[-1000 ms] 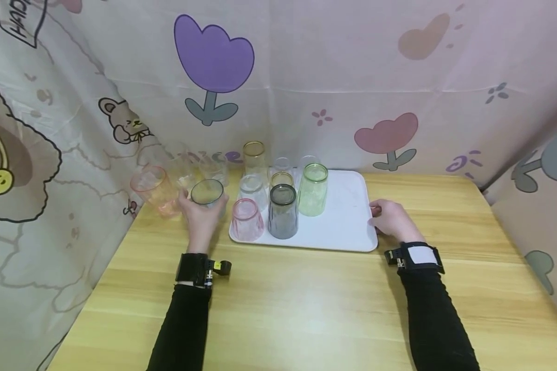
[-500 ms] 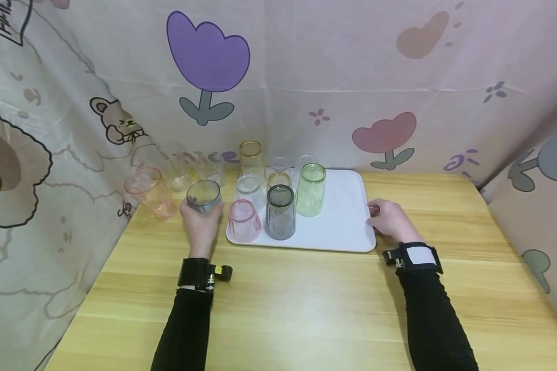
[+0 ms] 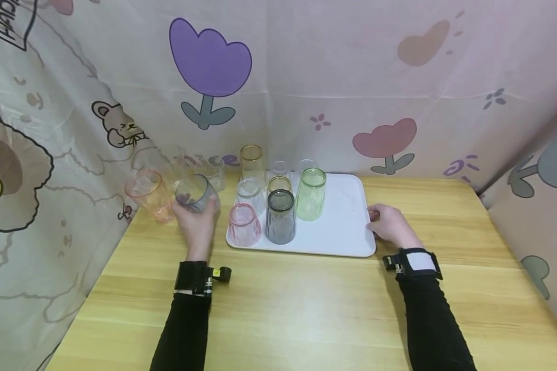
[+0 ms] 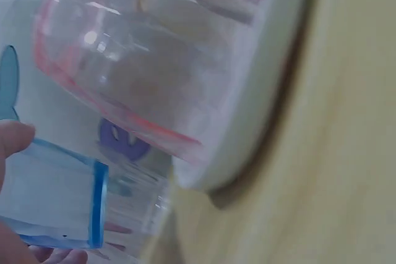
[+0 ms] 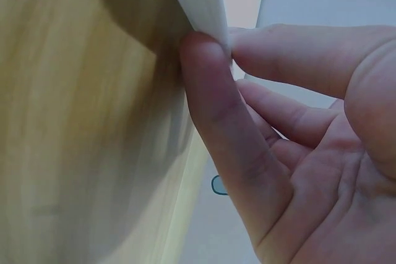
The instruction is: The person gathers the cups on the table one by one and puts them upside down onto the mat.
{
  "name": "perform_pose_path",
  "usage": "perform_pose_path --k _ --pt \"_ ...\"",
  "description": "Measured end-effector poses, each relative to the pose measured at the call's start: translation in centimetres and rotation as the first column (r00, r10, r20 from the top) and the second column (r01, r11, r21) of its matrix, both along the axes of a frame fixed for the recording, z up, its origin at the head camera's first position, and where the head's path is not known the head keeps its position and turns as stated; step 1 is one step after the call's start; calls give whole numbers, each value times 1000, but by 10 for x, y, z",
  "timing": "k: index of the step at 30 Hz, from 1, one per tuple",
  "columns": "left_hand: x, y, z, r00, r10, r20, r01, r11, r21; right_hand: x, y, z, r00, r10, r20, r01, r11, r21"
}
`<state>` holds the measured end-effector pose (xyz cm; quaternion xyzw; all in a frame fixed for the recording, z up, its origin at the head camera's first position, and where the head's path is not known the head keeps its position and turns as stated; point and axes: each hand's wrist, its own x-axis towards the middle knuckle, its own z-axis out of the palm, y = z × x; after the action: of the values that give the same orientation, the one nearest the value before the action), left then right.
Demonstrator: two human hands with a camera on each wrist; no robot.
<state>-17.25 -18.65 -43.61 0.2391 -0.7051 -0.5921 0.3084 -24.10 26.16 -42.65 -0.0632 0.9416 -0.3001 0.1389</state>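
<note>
My left hand (image 3: pixel 196 226) grips a blue-tinted drinking glass (image 3: pixel 197 191) left of the white tray (image 3: pixel 341 216). The glass leans, its open mouth toward the upper left. In the left wrist view, the thumb and fingers wrap the blue glass (image 4: pixel 52 193), close to the pink glass (image 4: pixel 142 60) on the tray. My right hand (image 3: pixel 391 225) pinches the tray's right edge; the right wrist view shows thumb and finger on either side of the tray rim (image 5: pixel 201 4). Upside-down on the tray stand a grey glass (image 3: pixel 280 219), a green glass (image 3: pixel 311 196) and several others.
A pink-orange glass (image 3: pixel 150 193) leans at the table's left side, close to my left hand. Clear glasses (image 3: pixel 215 175) stand behind it. A tall amber-rimmed glass (image 3: pixel 252 162) is at the tray's back left. A printed curtain (image 3: pixel 297 62) hangs behind the wooden table (image 3: pixel 306 309).
The blue-tinted glass has gone from upright to tilted and shifted a little left with my left hand. My right hand stays at the tray's edge.
</note>
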Motion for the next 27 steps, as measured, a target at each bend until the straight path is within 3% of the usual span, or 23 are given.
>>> perform_pose_path --k 7,10,12,16,18,21,24,27 --pt "5 6 30 984 -34 -177 66 982 176 -1 -1 2 1000 -5 3 5 1000 -2" --pt "7 12 41 966 -43 -255 105 967 233 0 -1 2 1000 -6 3 6 1000 3" --pt "10 18 47 945 -64 -321 160 946 283 1 0 -1 1000 -7 -2 7 1000 9" --pt "14 36 58 890 -121 -440 323 848 420 2 1 -4 1000 -2 3 2 1000 19" --pt "16 45 63 865 -167 -474 400 800 448 2 1 -4 1000 4 -1 -4 1000 17" --pt "19 55 70 837 -220 -501 480 734 480 2 1 -3 1000 17 -25 -17 1000 6" --pt "20 63 77 822 -272 -500 534 674 511 1 3 -2 1000 7 -30 -8 1000 -20" --pt "23 66 79 799 -318 -510 587 597 547 0 3 -2 1000 5 -18 -6 1000 -31"
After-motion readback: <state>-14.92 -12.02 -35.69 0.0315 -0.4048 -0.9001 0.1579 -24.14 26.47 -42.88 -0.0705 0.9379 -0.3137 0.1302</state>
